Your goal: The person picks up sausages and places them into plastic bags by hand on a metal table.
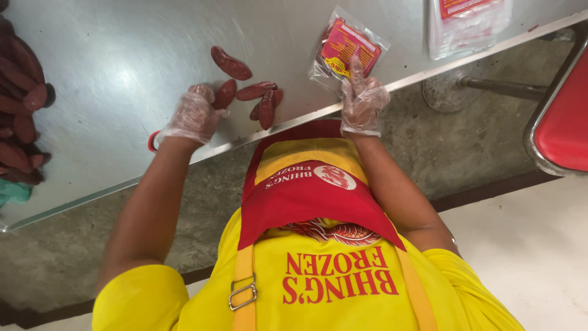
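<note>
**Head view: gloved hands at the sausages and a packet**

Head camera looks down over my yellow shirt and red apron (306, 190) to the steel worktop (122, 55), whose near edge runs slantwise across the view.

My left hand (195, 116), in a thin clear glove, rests on the worktop close to the near edge. Its fingers are curled against a dark red sausage (225, 94). I cannot tell whether the grip has closed on that sausage or is only touching it. A red band (151, 141) sits at that wrist. Just beside the hand lies a small cluster of sausages (263, 101), some crossing one another, and a single sausage (231, 63) lies a little farther from the edge.

My right hand (362, 101), also gloved, is at the near edge. Its forefinger is stretched out and pressed on a clear plastic packet (346, 49) with a red and yellow label. The other fingers are folded in, so the grip pinches nothing.

A heap of sausages (21, 122) lies along the left edge of the worktop. A second clear bag (468, 21) lies towards the far right corner. A red stool (566, 116) stands off the right end.
</note>
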